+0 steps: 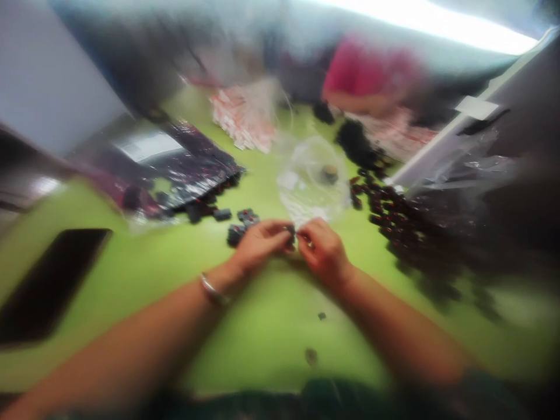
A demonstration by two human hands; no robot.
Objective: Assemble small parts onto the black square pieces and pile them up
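Note:
My left hand point(265, 242) is closed around a small dark block-shaped part point(290, 232), pinched between thumb and fingers. Right beside it, my right hand point(324, 248) has its fingertips pinched against that part's right side; whatever small piece it may hold is hidden. A few dark grey parts point(237, 234) with red spots lie just left of my left hand. Beyond both hands is a clear plastic bag point(312, 181) with small white pieces in it. To the right spreads a large heap of black and red parts point(394, 221).
A dark plastic bag point(188, 163) with a white label lies at the left, behind a black phone-like slab point(52, 286). Pink and white pieces point(245, 116) are piled farther back. Across the green table point(262, 326) sits a person in a pink top point(367, 70). A pale-edged panel stands right.

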